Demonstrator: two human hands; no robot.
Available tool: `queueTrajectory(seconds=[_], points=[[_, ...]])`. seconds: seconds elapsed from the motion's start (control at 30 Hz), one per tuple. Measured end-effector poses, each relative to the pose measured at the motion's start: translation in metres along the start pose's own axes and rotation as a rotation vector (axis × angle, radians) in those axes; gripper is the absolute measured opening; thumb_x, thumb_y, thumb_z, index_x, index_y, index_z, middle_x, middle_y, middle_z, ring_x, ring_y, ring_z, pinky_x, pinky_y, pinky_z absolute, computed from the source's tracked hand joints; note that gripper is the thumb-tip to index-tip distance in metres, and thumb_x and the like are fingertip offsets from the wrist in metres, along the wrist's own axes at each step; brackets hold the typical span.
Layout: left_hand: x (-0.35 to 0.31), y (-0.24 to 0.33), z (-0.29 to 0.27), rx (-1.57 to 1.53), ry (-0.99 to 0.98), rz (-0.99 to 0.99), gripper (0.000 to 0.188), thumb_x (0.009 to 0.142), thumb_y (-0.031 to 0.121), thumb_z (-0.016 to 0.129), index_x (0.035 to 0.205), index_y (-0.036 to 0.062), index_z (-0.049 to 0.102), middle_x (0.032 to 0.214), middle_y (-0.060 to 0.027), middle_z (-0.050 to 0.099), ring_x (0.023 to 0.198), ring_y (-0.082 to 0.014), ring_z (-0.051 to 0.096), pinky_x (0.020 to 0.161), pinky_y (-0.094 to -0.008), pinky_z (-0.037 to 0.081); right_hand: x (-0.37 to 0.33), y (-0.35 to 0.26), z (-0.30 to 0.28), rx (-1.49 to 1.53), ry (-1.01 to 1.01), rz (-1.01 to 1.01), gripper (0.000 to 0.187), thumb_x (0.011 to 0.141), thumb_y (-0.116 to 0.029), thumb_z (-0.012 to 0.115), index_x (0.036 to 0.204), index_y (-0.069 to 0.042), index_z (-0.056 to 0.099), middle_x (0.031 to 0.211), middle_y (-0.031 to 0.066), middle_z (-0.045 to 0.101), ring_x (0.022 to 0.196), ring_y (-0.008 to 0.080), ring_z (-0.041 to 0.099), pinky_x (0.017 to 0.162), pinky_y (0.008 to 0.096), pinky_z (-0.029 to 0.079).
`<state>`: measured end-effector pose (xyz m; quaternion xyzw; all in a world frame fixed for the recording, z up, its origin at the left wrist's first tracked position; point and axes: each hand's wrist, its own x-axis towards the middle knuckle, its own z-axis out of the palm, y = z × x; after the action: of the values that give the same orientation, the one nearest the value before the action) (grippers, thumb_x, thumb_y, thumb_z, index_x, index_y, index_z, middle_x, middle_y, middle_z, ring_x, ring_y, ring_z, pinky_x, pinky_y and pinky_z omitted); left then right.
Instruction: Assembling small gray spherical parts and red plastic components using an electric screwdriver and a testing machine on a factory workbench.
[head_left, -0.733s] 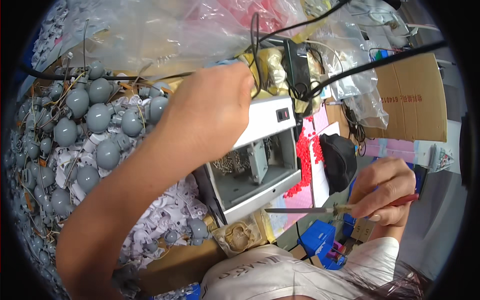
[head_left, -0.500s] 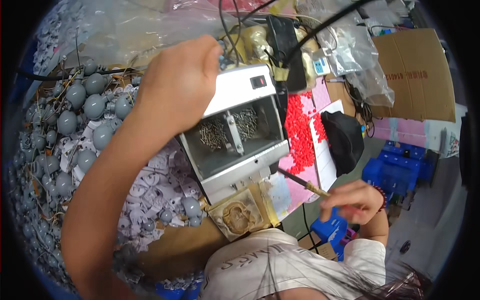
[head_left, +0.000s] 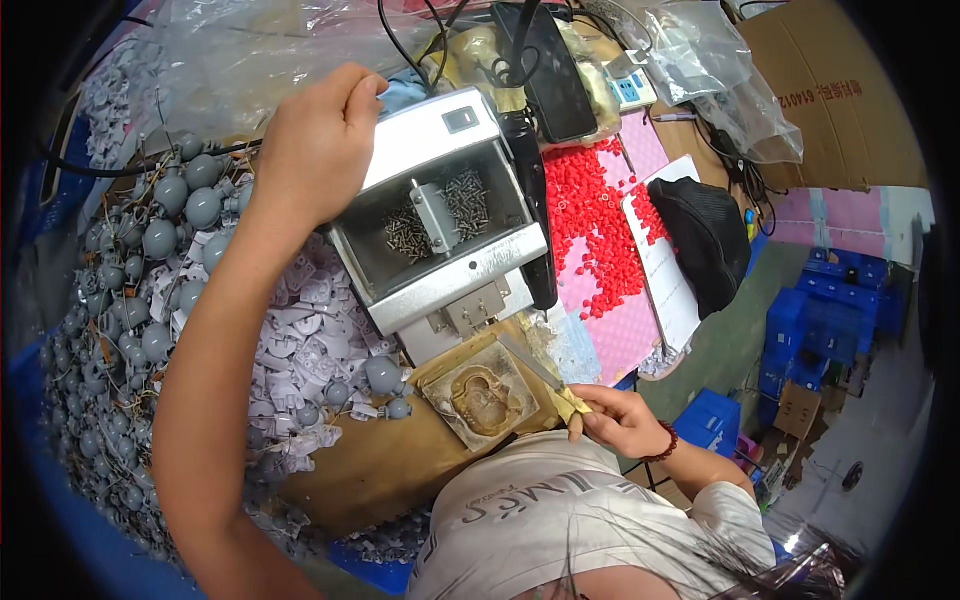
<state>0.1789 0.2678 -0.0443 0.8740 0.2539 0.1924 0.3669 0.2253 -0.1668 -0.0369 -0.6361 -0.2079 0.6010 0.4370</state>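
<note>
A silver box-shaped screw feeder [head_left: 400, 318] stands before me, with small screws [head_left: 467, 205] on both sides of a metal rail in its open tray. My left hand [head_left: 318, 145] is closed on its far left top edge; the fingertips are hidden. At the near right, my right hand [head_left: 622, 422] grips the yellow-taped handle of a flat grey metal tool [head_left: 532, 362], perhaps a file. Its blade points toward the feeder's front, along the right side of a square block [head_left: 446, 421] with a moulded hollow.
Grey bulb-shaped parts [head_left: 204, 207] and white plastic parts [head_left: 305, 340] heap up at left. Small red parts [head_left: 600, 240] cover a pink sheet at right, beside a black cap [head_left: 703, 245]. A phone [head_left: 545, 75] and cables lie behind the feeder. Blue bins [head_left: 815, 330] stand far right.
My right hand has brought the tool left and inward, so its blade now lies beside the block. The feeder's red switch light has gone dark, and its rail has turned. My left hand stays on the feeder.
</note>
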Motion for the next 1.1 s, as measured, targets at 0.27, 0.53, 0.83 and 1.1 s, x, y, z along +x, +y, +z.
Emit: queueTrajectory(seconds=[0.27, 0.53, 0.83, 1.1], points=[[0.001, -0.004, 0.004, -0.074, 0.042, 0.040, 0.028, 0.099, 0.023, 0.047, 0.102, 0.0037, 0.066, 0.090, -0.0176, 0.071, 0.086, -0.0349, 0.069, 0.077, -0.0412, 0.052, 0.008, 0.024, 0.006, 0.136, 0.020, 0.044, 0.045, 0.100, -0.002, 0.049, 0.145, -0.005, 0.045, 0.087, 0.0045, 0.068, 0.059, 0.0010, 0.039, 0.055, 0.0172, 0.036], [0.000, 0.002, -0.001, -0.056, -0.026, -0.023, 0.028, 0.102, 0.019, 0.045, 0.105, -0.0018, 0.064, 0.093, -0.0159, 0.071, 0.093, -0.0228, 0.071, 0.078, -0.0329, 0.051, 0.022, 0.035, 0.012, 0.197, 0.028, 0.074, 0.046, 0.100, -0.005, 0.052, 0.146, -0.006, 0.045, 0.088, 0.0058, 0.068, 0.058, 0.0016, 0.039, 0.053, 0.0183, 0.035], [0.001, 0.001, -0.001, -0.009, -0.036, -0.007, 0.028, 0.102, 0.019, 0.045, 0.105, -0.0020, 0.064, 0.094, -0.0163, 0.070, 0.092, -0.0235, 0.071, 0.078, -0.0330, 0.052, 0.026, 0.050, 0.023, 0.423, 0.065, 0.053, 0.045, 0.098, -0.001, 0.054, 0.142, -0.008, 0.050, 0.083, 0.0117, 0.066, 0.052, 0.0043, 0.039, 0.053, 0.0224, 0.036], [0.000, -0.002, -0.001, -0.076, -0.028, -0.007, 0.029, 0.102, 0.021, 0.045, 0.106, -0.0015, 0.064, 0.093, -0.0170, 0.071, 0.091, -0.0237, 0.071, 0.078, -0.0329, 0.051, 0.024, 0.049, 0.028, 0.564, 0.028, 0.105, 0.045, 0.097, 0.005, 0.049, 0.140, -0.008, 0.053, 0.066, 0.0040, 0.048, 0.051, 0.0050, 0.036, 0.068, 0.0270, 0.046]])
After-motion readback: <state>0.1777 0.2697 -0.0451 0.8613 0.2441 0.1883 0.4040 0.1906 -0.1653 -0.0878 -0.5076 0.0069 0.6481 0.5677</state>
